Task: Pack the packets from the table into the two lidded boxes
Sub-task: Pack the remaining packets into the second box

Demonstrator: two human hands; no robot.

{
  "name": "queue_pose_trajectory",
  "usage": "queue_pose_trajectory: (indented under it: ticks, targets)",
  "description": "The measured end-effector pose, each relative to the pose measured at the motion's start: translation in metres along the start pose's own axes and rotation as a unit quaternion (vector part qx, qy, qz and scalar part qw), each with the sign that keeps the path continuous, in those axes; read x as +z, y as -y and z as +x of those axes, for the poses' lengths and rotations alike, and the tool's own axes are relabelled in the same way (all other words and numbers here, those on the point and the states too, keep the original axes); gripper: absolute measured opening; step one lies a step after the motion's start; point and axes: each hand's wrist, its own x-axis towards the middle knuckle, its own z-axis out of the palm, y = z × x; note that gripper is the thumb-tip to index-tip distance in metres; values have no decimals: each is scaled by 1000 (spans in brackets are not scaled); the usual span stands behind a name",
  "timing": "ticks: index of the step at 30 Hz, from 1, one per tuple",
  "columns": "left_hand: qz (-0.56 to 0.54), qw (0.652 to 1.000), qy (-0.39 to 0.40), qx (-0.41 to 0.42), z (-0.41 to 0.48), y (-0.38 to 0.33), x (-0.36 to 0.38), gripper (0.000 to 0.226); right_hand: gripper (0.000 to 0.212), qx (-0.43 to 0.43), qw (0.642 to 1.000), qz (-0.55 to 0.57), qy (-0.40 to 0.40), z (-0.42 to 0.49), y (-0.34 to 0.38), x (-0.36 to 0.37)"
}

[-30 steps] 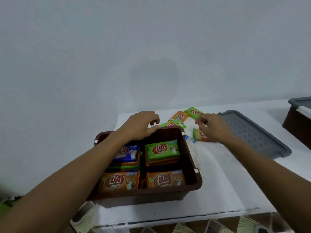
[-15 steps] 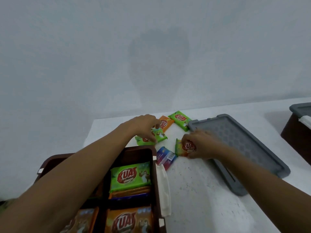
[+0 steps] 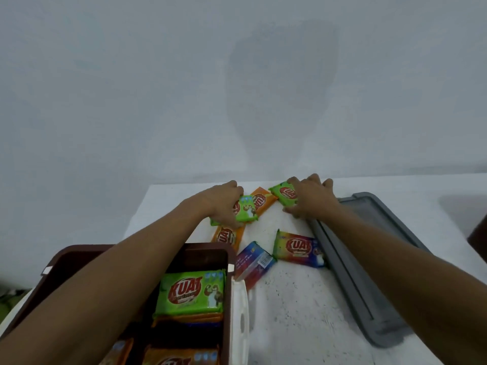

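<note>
A brown box [image 3: 205, 250] at the lower left holds stacked packets, a green one [image 3: 191, 292] on top. My left hand [image 3: 224, 204] reaches past the box and grips a green packet [image 3: 246, 212] at the far side of the table. My right hand [image 3: 309, 198] closes on another green packet [image 3: 284, 193] further right. Loose on the table lie two orange packets [image 3: 262, 201] [image 3: 226, 235], a blue-purple packet [image 3: 253, 260] and a rainbow packet [image 3: 297, 248].
A grey lid [image 3: 369, 259] lies flat on the white table [image 3: 290, 312] to the right of the packets. The box's white latch [image 3: 241, 317] sticks out on its right side. A dark box edge [image 3: 478, 233] shows at the far right. A wall stands behind the table.
The view has moved closer over the table. My right hand let the rainbow packet lie and went up to the far green packet. My left hand stays on its green packet.
</note>
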Motion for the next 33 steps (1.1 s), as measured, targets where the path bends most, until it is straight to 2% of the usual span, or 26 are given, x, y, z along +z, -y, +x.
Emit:
queue_pose_trajectory:
  ticks: [2, 4, 8, 11, 13, 18, 21, 23, 28, 31, 33]
  targets:
    - [-23, 999, -34, -5, -3, 5, -4, 80, 80, 22, 999, -3, 33, 10, 3, 4]
    - [-32, 998, -60, -5, -8, 10, -8, 81, 80, 54, 998, 22, 21, 16, 8, 5]
    - [-48, 993, -102, -22, -20, 21, -13, 76, 81, 119, 974, 189, -47, 16, 9, 6]
    - [-77, 988, -133, -25, -31, 27, -18, 80, 82, 103, 928, 346, -96, 8, 13, 0]
    - [-96, 983, -156, -19, -40, 31, -21, 83, 85, 62, 909, 392, -122, 0, 19, -9]
    - [-127, 972, -199, -5, -74, 38, -31, 81, 89, -48, 937, 316, -141, -29, 45, -30]
    - [-153, 968, -198, -9, -104, 44, -35, 59, 83, -77, 940, 308, -125, -56, 70, -45]
    - [-182, 965, -192, -5, -126, 50, -35, 43, 77, -97, 935, 330, -84, -77, 86, -57]
    - [-239, 964, -110, 47, -195, 69, -30, 26, 72, -139, 921, 365, 11, -142, 133, -86]
    - [-249, 966, -40, 62, -233, 72, -17, 25, 58, -182, 955, 230, 38, -178, 166, -92]
    - [-242, 968, 15, 72, -252, 72, -2, 24, 47, -227, 962, 137, 58, -195, 186, -87]
